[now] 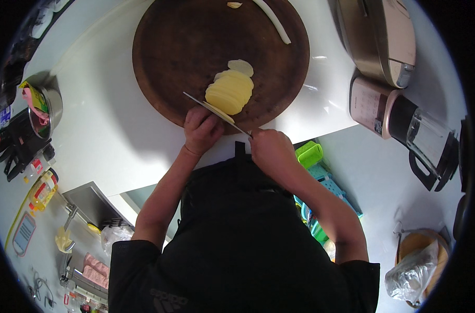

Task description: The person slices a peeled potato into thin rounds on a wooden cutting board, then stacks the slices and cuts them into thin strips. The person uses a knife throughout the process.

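My right hand (272, 152) grips the handle of a kitchen knife (237, 126), whose blade slants up and to the left over the near edge of a round dark wooden cutting board (175, 54). Against the near side of the blade, the fingers of my left hand (201, 131) are curled over the end of a potato, which they mostly hide. A thin slice (214, 110) lies along the blade's far side. Just beyond it, overlapping pale yellow potato slices (229, 92) lie in a row, with one paler slice (240, 67) at the far end.
A white stalk (276, 21) and a garlic clove (234, 5) lie on the board's far part. To the right stand a rice cooker (374, 39) and a blender (378, 105). On the left are a metal pot (54, 105), a knife block (20, 135) and a sink (96, 203).
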The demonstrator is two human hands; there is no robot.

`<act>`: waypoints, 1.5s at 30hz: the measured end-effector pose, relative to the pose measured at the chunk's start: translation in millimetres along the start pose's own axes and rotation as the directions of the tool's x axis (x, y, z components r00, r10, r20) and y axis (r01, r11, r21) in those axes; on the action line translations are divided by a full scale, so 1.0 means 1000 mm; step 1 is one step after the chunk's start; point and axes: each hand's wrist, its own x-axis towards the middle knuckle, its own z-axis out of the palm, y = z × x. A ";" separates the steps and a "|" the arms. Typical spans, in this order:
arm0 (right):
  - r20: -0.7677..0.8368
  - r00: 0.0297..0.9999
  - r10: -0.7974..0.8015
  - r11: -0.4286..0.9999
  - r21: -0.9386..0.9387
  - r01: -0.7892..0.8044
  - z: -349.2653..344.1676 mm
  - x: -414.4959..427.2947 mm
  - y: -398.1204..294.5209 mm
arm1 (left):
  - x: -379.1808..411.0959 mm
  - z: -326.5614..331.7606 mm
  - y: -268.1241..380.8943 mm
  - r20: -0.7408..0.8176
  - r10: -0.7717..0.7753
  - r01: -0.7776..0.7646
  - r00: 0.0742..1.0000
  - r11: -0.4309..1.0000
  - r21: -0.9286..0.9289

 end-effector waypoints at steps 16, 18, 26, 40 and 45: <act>-0.053 0.998 -0.027 0.999 -0.022 0.026 0.005 0.001 0.005 | -0.002 0.001 -0.001 -0.006 -0.009 0.009 1.000 1.000 -0.016; -0.016 1.000 0.020 0.999 -0.030 -0.021 -0.005 -0.016 0.005 | -0.003 0.001 -0.001 0.007 -0.019 0.019 1.000 1.000 -0.008; 0.012 0.998 0.055 0.998 -0.008 -0.055 -0.006 -0.028 0.009 | 0.002 -0.001 0.001 0.002 0.000 0.000 1.000 1.000 -0.009; -0.055 0.996 -0.071 0.997 -0.013 0.070 0.031 0.047 -0.004 | 0.004 -0.001 0.000 -0.009 0.012 -0.012 1.000 0.999 -0.035; -0.094 0.994 -0.055 0.998 0.013 0.056 0.042 0.051 0.001 | 0.000 -0.002 -0.004 0.004 0.024 -0.024 1.000 0.999 -0.040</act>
